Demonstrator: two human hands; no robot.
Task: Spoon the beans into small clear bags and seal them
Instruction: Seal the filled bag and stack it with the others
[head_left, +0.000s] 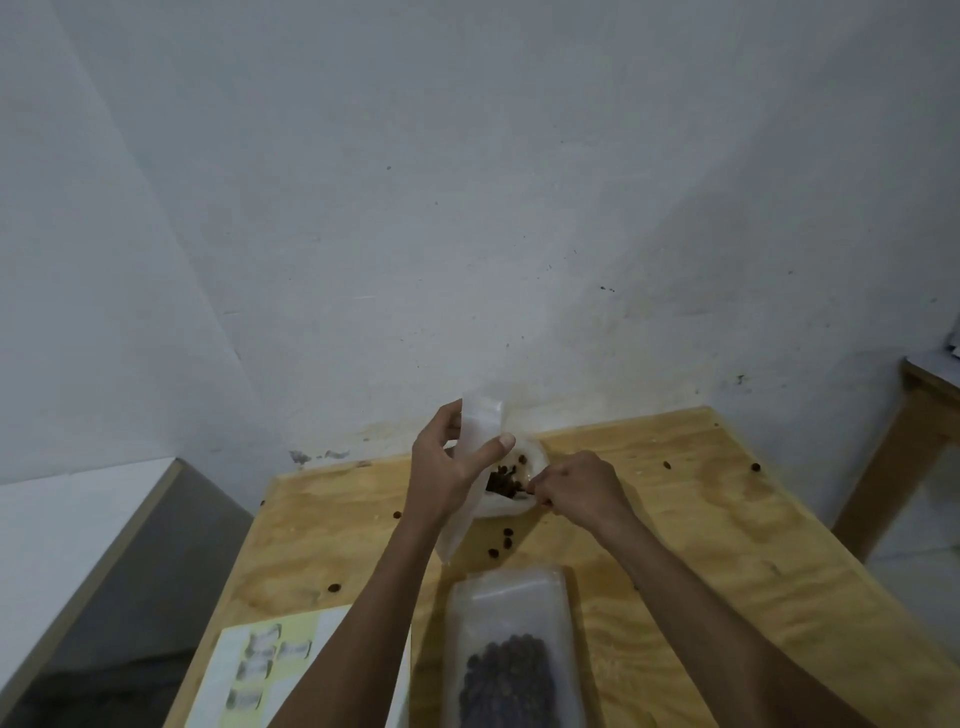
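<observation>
My left hand (451, 467) grips a small clear bag (480, 428), held upright above the wooden table (701, 519). Just behind it stands a white bowl (535, 457) with dark beans (503, 480) inside. My right hand (582, 486) is closed at the bowl's right rim, fingers pinched on what looks like a thin spoon handle; the spoon itself is mostly hidden. Nearer to me lies a filled clear bag (506, 649), dark beans showing through its lower half. Loose beans (506, 543) are scattered on the table.
A printed sheet (260, 670) with yellow areas lies at the table's near left corner. A white-topped counter (78, 545) stands to the left, and another wooden table (924, 415) to the right. A pale wall rises directly behind the table.
</observation>
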